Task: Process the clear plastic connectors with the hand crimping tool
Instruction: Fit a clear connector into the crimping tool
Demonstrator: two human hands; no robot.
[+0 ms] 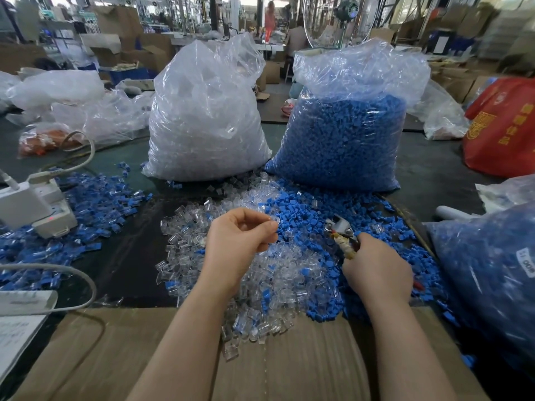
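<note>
The hand crimping tool (341, 235) lies right of centre in the frame, its long axis slanting from the metal head at upper left down to the wrapped handles at lower right, so the head points up and left toward the blue bag. The right hand (377, 274) has its fingers curled round those handles, back of the hand up, forearm running in from the bottom right corner.

The left hand (238, 244) is raised at the centre of the frame, wrist bent, fingers curled inward with thumb and fingertips pinching one clear connector (273, 219) (small and see-through, so which way it points cannot be told). Its forearm comes up from the bottom edge.

Beneath both hands spreads a loose pile of clear connectors (278, 282), spilling onto a cardboard sheet (115, 357) at the bottom. Blue plastic pieces (301, 209) lie mixed in beside it to the right.

Behind stand two plastic bags: a bag of clear parts (205, 117) at upper centre and a bag of blue parts (347, 134) to its right. A white power strip (37, 209) sits at the left edge.
</note>
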